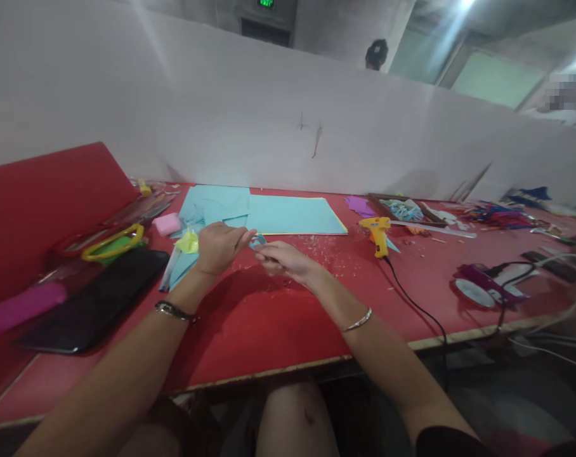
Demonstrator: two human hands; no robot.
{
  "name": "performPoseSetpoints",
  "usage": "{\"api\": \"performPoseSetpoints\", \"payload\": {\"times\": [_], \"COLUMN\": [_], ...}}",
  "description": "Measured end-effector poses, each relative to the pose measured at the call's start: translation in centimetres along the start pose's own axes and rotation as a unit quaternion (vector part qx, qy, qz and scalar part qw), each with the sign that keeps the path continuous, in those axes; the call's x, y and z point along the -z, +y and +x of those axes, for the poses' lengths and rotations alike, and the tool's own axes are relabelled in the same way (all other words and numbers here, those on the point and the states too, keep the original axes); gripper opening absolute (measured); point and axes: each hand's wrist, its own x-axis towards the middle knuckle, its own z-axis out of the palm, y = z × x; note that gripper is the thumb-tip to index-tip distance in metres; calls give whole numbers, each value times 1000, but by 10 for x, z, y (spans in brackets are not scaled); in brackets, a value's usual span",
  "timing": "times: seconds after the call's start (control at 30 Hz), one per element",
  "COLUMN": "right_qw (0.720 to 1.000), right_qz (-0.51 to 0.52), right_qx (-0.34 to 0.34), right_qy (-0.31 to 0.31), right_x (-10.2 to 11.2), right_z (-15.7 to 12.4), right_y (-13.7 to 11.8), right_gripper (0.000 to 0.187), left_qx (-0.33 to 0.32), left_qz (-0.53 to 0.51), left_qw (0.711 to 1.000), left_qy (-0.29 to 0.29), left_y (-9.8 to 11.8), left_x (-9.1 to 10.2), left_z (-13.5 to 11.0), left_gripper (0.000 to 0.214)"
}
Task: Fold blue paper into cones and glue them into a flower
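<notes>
Though the red table [278,324] carried broad light-blue sheets [292,214] at its back, the left hand [219,246] and right hand [284,259] met just in front of them. Both pinched a small blue paper scrap [258,241], caught between their fingertips.

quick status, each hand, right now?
Left hand: closed, pinching the small blue paper piece.
Right hand: closed, fingertips pinching the same piece.
</notes>
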Motion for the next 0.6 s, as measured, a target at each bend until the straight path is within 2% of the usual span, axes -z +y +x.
{"api": "performPoseSetpoints", "payload": {"times": [0.2, 0.33, 0.6], "right_qw": [1000, 1000, 995], "right_qz": [1, -18, -88], "right_qx": [10, 5, 26], "right_qy": [-1, 19, 29], "right_x": [1, 0, 9], "right_z": [0, 1, -1], "right_y": [1, 2, 2], "right_gripper": [28, 28, 23], "left_qx": [28, 32, 54], "left_qz": [9, 6, -59], "left_qw": [1000, 999, 997], "left_qy": [-5, -6, 1], "left_y": [2, -1, -3], "left_x": [-3, -6, -10], "left_z": [-2, -3, -3], "left_gripper": [53, 54, 49]}}
